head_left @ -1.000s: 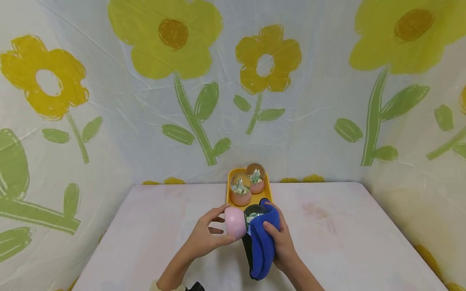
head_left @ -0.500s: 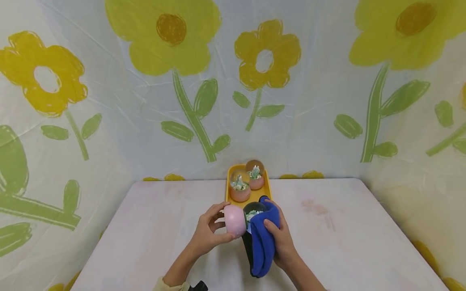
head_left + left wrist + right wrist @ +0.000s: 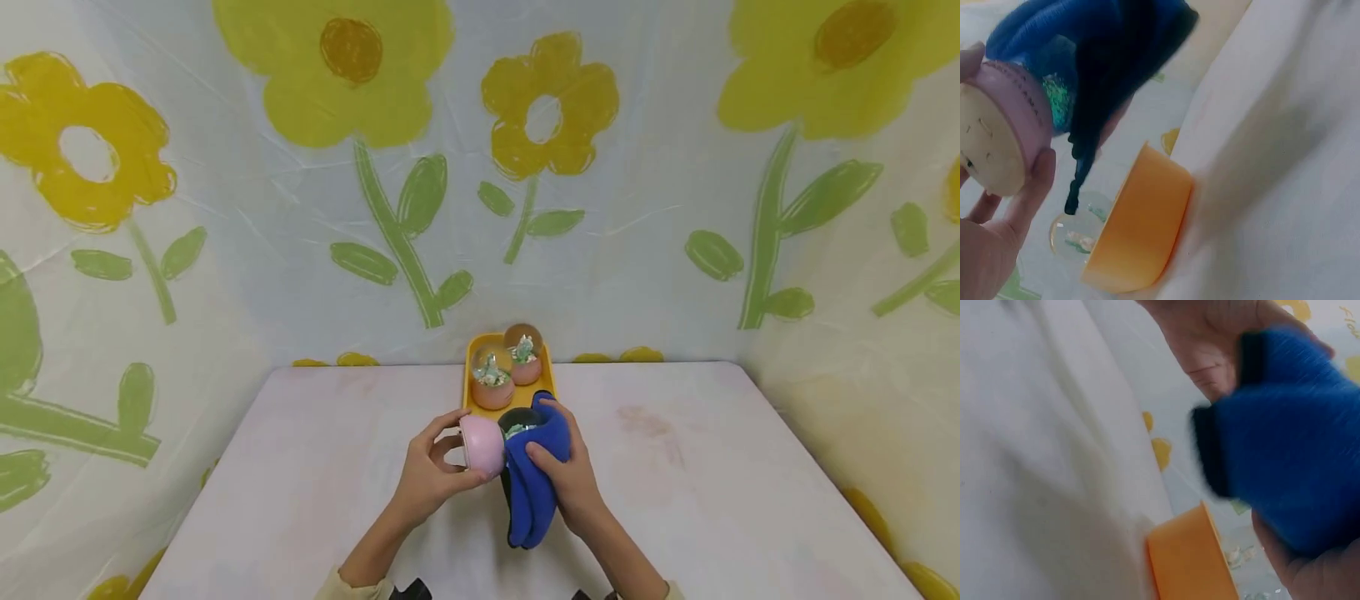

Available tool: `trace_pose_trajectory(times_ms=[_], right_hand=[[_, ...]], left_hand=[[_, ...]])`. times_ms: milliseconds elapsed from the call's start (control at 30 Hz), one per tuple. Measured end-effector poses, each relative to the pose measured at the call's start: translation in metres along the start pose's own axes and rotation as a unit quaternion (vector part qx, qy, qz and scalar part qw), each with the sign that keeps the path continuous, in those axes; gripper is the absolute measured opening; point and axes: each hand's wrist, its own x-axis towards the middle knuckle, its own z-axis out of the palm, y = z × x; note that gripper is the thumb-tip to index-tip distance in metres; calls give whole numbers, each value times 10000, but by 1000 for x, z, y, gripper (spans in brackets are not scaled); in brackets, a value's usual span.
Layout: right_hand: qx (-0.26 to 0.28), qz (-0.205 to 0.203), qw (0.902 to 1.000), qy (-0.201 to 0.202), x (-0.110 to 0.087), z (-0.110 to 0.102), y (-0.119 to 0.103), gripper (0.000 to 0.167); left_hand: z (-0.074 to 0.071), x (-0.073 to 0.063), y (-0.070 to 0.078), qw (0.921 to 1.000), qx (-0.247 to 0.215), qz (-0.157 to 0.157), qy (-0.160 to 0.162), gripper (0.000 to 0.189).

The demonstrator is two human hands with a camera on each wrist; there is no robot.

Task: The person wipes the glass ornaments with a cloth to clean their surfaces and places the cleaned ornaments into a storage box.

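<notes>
My left hand [image 3: 429,467] grips the pink base of a snow globe [image 3: 482,446], tipped on its side with the dome toward the right. In the left wrist view the pale underside of that snow globe [image 3: 988,137] faces the camera. Around the clear dome, my right hand [image 3: 573,475] holds a folded blue cloth [image 3: 534,479] with dark edging, fingers mostly hidden behind it. Green bits show inside the dome. In the right wrist view the blue cloth [image 3: 1291,437] covers the globe.
Just beyond the hands, a yellow tray [image 3: 534,396] stands on the white table [image 3: 337,500]. It holds two more snow globes with pink bases, one in front [image 3: 492,379] and one behind [image 3: 523,354]. A flower-printed sheet [image 3: 630,208] hangs at the back and sides.
The cloth has shifted slightly left over the dome, and the right hand with it. The globe's base has turned a little, showing its underside edge. The head view has tilted slightly.
</notes>
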Motion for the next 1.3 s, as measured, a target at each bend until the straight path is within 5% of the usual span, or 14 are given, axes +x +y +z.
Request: trace_pose_trajectory(times_ms=[167,233,300,467,533,633,733,833,933,1000,1100,1200,1300], right_hand=[[-873,-180,9960,30,-1,1,-5,66],[-1556,-565,9861,-171,1,0,-10,71],[-2413,-1081,9631,-500,7,-2,-18,77],[-4145,-2228,8684,-1562,19,-6,-35,88],[-4274,-2385,8547,-1731,23,-6,-38,87],[-3967,-2329,8745,-1540,29,-5,-32,83],[-3313,-1838,9179,-1184,28,-4,-20,76],[-2215,-791,9662,-1056,23,-5,-8,65],[-952,85,9922,-805,20,-5,-3,57],[-540,206,9965,-608,19,-3,0,56],[-899,-400,9941,-450,12,0,6,62],[-1798,-1390,9728,-449,5,2,11,74],[-2777,-2390,9276,-732,3,-2,9,83]], left_hand=[[3,-1,6,9995,7,-233,232,71],[2,1,10,9984,-99,-434,335,70],[-2,7,15,9959,-263,-751,418,66],[-12,13,23,9796,-819,-1789,401,60],[-14,14,23,9740,-961,-2016,370,60],[-14,15,21,9751,-917,-1982,389,62],[-13,13,17,9866,-429,-1532,375,65],[-12,7,15,9969,468,-618,137,71],[-12,7,17,9885,1423,505,-97,75],[-12,10,21,9812,1645,993,-204,75],[-14,12,24,9846,1364,1055,-301,72],[-17,10,14,9974,563,370,-261,67],[-20,7,-3,9944,-558,-877,-192,61]])
